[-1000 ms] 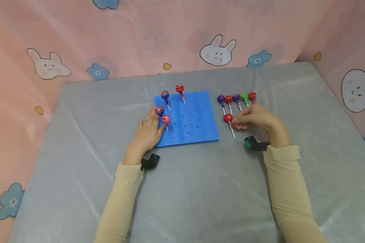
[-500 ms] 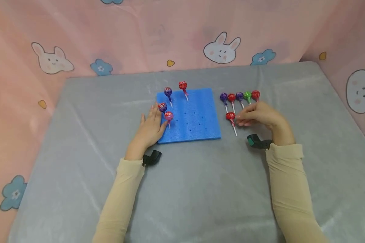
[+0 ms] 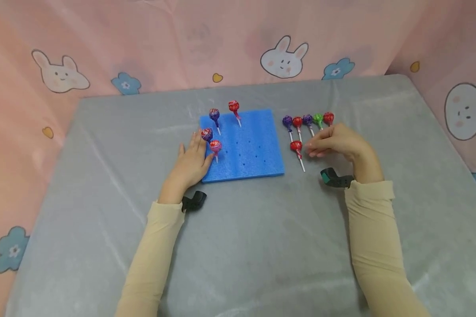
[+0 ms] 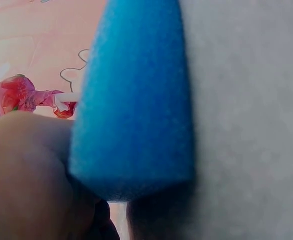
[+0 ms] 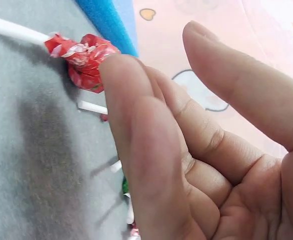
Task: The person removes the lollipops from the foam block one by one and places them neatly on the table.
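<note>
My left hand [image 3: 188, 166] rests with straight fingers along the left edge of a blue foam board [image 3: 255, 125] that has small holes. Several lollipops stand upright in the board, among them a pink lollipop [image 3: 216, 146] beside my left thumb and a red lollipop [image 3: 233, 106] at the back. In the right wrist view my right hand [image 5: 186, 145] holds nothing; its thumb is apart from the fingers. Close to its fingertips, a red lollipop [image 3: 296, 146] lies on the grey table, stick towards me. In the left wrist view, the board's edge [image 4: 136, 115] fills the middle.
Behind my right hand several lollipops lie in a row, including a purple one [image 3: 287, 121] and a green one [image 3: 317, 118]; the hand covers some sticks. A pink curtain [image 3: 162, 48] with rabbits borders the grey table [image 3: 262, 246] at the back and sides.
My right hand has drawn slightly right, leaving a small gap to the nearest red lollipop. My left hand stays on the board. The head view shifts a little.
</note>
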{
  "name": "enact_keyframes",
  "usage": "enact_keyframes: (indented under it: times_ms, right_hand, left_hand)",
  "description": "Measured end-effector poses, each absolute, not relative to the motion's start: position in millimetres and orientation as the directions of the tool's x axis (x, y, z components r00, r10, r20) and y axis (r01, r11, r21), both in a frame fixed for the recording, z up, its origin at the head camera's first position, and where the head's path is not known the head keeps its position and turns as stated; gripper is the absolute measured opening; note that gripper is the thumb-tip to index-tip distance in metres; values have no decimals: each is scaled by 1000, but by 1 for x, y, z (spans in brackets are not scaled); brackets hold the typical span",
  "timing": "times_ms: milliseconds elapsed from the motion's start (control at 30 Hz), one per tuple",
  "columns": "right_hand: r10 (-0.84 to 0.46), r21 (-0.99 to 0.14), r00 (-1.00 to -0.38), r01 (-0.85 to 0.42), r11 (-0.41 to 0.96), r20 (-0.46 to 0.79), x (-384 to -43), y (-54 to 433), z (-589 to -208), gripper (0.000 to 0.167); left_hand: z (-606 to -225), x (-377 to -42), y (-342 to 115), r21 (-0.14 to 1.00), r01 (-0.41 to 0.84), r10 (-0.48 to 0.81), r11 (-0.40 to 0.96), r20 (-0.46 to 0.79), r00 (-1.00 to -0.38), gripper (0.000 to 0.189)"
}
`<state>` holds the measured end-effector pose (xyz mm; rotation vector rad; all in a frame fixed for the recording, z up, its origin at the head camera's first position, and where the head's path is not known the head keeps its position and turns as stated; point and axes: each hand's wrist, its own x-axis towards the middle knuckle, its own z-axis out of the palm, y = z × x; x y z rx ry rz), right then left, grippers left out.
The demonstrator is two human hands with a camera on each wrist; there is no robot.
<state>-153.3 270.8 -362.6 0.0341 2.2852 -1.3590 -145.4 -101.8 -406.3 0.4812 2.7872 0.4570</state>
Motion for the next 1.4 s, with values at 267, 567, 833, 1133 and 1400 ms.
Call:
enact_keyframes:
  times_ms: [267,567,833,1133,1400]
  right_hand:
    - [-286,-832,-871,212,513,-399,-146,272,-363,35]
    - [-292,-880,-891,203,429,-348,-129,290,-378,34]
    - [-226,-910,-960,60,410,-165,-142,256,-365,33]
    - [-351,-961,-929,15,275,-115,-152,158,-354,24]
    - [-363,-990,-926,55,132,-100,-147,103,-388,23]
  left_hand:
    - [-411,-134,-104,355,274,358,894,-195,-913,61]
    - [-422,-116,-96,376,288,368,881,-160,-916,62]
    - [-419,-129,-102,378,286,354,880,-123,-927,62]
    - [-414,-136,-108,389,273,346,880,-133,-929,62]
    - [-415,-133,-101,383,263,334,886,-132,-933,62]
